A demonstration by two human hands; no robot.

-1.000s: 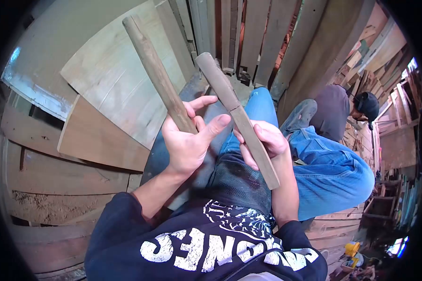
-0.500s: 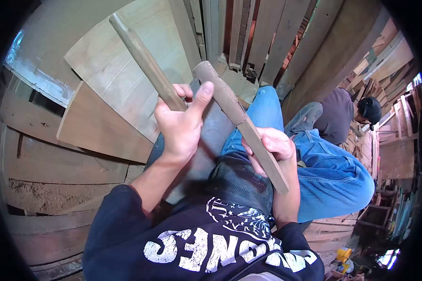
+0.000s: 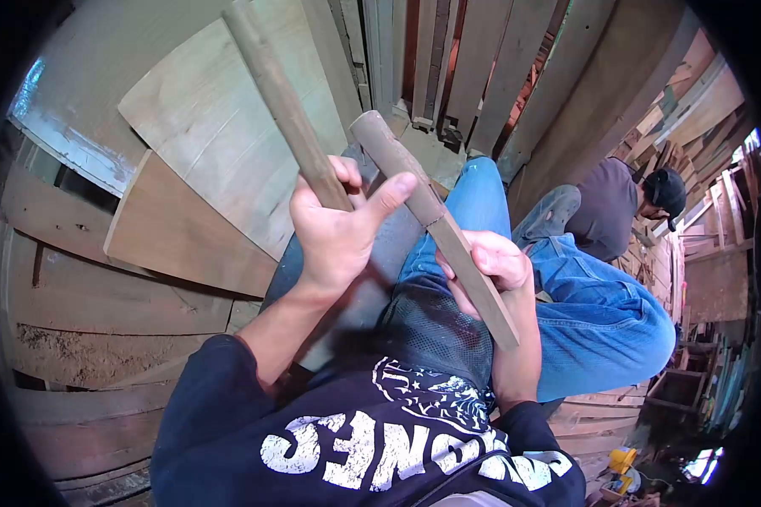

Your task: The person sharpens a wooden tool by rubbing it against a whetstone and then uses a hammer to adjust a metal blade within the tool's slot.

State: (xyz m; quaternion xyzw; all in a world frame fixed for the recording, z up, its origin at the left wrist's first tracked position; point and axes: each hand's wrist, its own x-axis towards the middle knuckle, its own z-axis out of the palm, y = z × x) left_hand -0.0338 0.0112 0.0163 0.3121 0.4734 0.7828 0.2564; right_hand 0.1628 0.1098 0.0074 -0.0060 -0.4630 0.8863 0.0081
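Note:
My left hand (image 3: 334,232) is closed around the lower end of a long, rounded wooden stick (image 3: 286,106), which slants up and to the left. Its thumb is raised, close to the side of a second piece. That piece is a squared wooden stick (image 3: 475,275) with a brown sleeve (image 3: 397,165), perhaps sandpaper, wrapped round its upper part. My right hand (image 3: 497,262) grips it below the wrap, thumb on top. The two sticks stay apart, both over my lap.
Pale plywood pieces (image 3: 220,127) and a brown board (image 3: 182,228) lie to the left. Upright planks (image 3: 490,76) stand ahead. A person in a dark cap (image 3: 666,196) crouches at the right. A yellow tool (image 3: 622,461) is at lower right.
My left hand has shifted right with the rounded stick, whose upper end has risen towards the top of the view. My right hand and the wrapped stick stay nearly still.

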